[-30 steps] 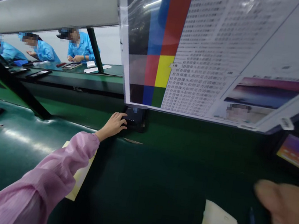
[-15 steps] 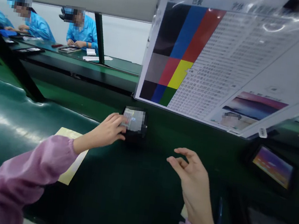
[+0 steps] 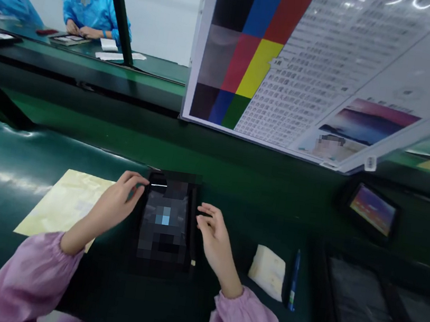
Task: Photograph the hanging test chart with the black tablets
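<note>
A dark tablet (image 3: 166, 223) lies flat on the green work surface (image 3: 235, 185) in front of me, its screen blurred. My left hand (image 3: 115, 205) grips its upper left corner with thumb and fingers. My right hand (image 3: 214, 238) rests at the tablet's right edge, fingers curled and touching it. Both my sleeves are pink.
A yellow sheet (image 3: 67, 204) lies to the left. A folded white cloth (image 3: 268, 271) and a blue pen (image 3: 294, 279) lie to the right. A lit tablet (image 3: 372, 208) stands at the right, dark trays (image 3: 370, 305) below it. A colour test chart (image 3: 292, 65) hangs overhead. A person in blue (image 3: 92, 10) works behind.
My left hand pulled the tablet from under the chart toward me and laid it flat. My right hand moved in from the right to the tablet's right edge.
</note>
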A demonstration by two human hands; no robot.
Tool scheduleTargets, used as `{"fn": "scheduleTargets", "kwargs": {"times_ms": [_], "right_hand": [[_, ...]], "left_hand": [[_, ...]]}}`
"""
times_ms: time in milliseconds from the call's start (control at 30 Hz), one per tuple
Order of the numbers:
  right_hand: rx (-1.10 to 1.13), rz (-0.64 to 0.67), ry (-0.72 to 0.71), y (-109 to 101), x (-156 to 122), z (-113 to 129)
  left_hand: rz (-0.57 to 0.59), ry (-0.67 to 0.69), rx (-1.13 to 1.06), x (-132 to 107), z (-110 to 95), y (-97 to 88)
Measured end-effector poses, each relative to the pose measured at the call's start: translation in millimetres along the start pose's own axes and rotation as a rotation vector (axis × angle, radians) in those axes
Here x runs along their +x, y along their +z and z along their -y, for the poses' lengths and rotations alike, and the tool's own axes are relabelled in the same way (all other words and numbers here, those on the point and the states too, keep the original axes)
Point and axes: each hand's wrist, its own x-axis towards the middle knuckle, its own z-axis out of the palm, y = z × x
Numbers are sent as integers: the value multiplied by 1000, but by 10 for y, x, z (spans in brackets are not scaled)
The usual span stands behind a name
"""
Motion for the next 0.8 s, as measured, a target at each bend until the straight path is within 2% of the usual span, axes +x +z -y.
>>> {"fn": "scheduleTargets", "kwargs": {"times_ms": [133,233,367,567,700,800], "right_hand": [[-115,12,-70,96,-85,4],[-238,7,-114,196,-161,-30],[-357,5,-150,365,-284,-124],[-347,25,-155,462,-369,-197],[-254,21,-151,425,-345,-164],[-162,25,-159,385,-314,-126]], "left_hand": [[-16,-58,50,222,132,234],[-17,-83,92,209,121,360],[-24,-137,91,146,21,436],[-49,-258,-101,220,-1,342],[12,-364,-395,182,47,209],[41,-427,-613,81,5,158]]}}
